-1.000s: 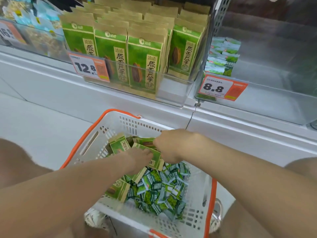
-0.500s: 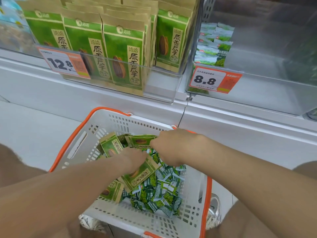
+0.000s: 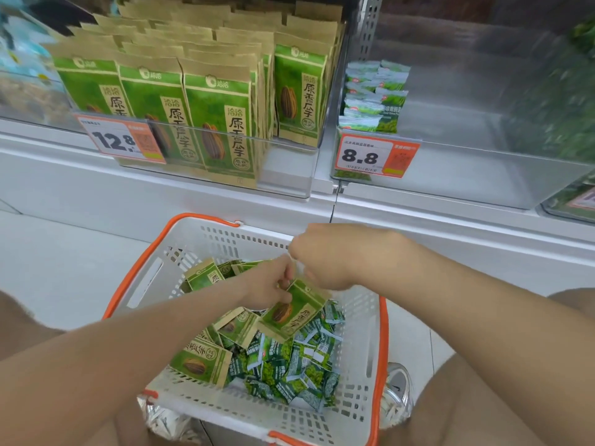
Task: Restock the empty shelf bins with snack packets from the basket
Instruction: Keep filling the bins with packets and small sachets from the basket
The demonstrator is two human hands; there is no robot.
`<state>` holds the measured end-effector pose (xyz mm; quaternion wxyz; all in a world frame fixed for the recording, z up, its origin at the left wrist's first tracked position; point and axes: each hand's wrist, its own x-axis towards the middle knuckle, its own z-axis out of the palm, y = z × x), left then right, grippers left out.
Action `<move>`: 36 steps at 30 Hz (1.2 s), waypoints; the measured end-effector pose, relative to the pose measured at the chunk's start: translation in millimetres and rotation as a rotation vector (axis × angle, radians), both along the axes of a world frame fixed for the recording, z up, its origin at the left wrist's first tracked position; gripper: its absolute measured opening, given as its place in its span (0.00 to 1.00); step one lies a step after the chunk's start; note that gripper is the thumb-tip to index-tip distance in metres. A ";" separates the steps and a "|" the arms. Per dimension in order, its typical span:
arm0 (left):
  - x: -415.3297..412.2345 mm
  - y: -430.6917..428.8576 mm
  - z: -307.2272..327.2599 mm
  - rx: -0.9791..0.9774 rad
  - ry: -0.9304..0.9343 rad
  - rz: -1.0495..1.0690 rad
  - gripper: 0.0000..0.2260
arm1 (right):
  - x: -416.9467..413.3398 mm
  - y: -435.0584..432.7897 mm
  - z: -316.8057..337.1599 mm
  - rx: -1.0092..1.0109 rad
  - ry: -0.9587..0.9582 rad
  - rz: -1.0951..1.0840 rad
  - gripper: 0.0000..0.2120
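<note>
Orange-and-white price tag reading 12.8 point(image 3: 119, 141) clipped to a bin front, matching tag reading 8.8 point(image 3: 375, 156) to its right, perforated grey upright point(image 3: 367, 27) between them, white shelf base point(image 3: 450, 239) below, pale floor point(image 3: 64, 268), silver shoe point(image 3: 397, 391) bottom right.

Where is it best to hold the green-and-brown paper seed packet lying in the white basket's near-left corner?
I would pinch the green-and-brown paper seed packet by its brown end, from above: it lies nearly flat, and the white plastic basket wall blocks sideways reach.
</note>
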<state>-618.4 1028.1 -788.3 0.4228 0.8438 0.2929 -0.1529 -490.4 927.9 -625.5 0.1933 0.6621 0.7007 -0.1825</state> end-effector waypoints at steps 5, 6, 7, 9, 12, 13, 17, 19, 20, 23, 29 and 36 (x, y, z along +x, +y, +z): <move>6.3 -10.6 68.8 -0.285 -0.274 0.132 0.07 | 23.5 -4.1 29.5 0.125 -0.112 -0.133 0.12; 5.7 -14.8 82.7 -0.314 -0.325 0.154 0.06 | 26.9 -5.9 33.7 0.099 -0.128 -0.153 0.13; 4.5 -18.3 94.6 -0.337 -0.377 0.177 0.06 | 29.5 -7.4 38.8 0.077 -0.133 -0.167 0.13; 0.8 -21.6 113.0 -0.327 -0.471 0.223 0.06 | 33.5 -8.9 50.5 0.075 -0.088 -0.209 0.12; -5.7 -22.2 131.2 -0.294 -0.573 0.305 0.11 | 38.6 -9.3 67.0 0.222 0.052 -0.309 0.06; -7.3 -22.2 136.1 -0.292 -0.599 0.329 0.11 | 38.9 -9.8 71.2 0.276 0.083 -0.335 0.06; -10.7 -26.9 151.9 -0.258 -0.686 0.362 0.11 | 38.0 -14.3 78.9 0.413 0.158 -0.401 0.06; -12.1 -26.7 160.4 -0.256 -0.741 0.394 0.12 | 38.3 -16.1 84.3 0.489 0.262 -0.460 0.03; -12.6 -25.4 165.7 -0.272 -0.777 0.415 0.12 | 38.2 -16.0 87.2 0.534 0.328 -0.483 0.01; -12.6 -19.9 187.0 -0.361 -0.900 0.497 0.13 | 35.1 -13.1 95.3 0.713 0.616 -0.519 0.04; -5.1 -3.7 224.3 0.260 -1.101 0.585 0.06 | 37.5 1.5 111.3 1.212 0.771 -0.491 0.09; -2.5 38.3 235.8 1.200 -0.878 0.389 0.15 | 45.7 25.4 125.2 1.695 0.745 -0.347 0.07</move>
